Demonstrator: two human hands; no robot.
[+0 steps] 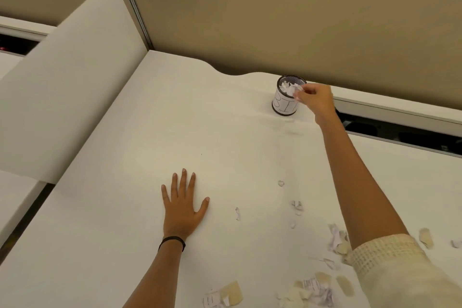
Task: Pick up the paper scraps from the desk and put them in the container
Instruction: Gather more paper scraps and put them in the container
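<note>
Just right hand (315, 100) with scrap (298, 89) over container (285, 105) rim.

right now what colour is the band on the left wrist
Black: a thin band around the left wrist, seen in the head view.

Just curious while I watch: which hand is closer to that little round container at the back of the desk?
Right. The right hand is at the container rim, pinching scraps over it. The left hand lies flat on the desk, well short of it.
</note>
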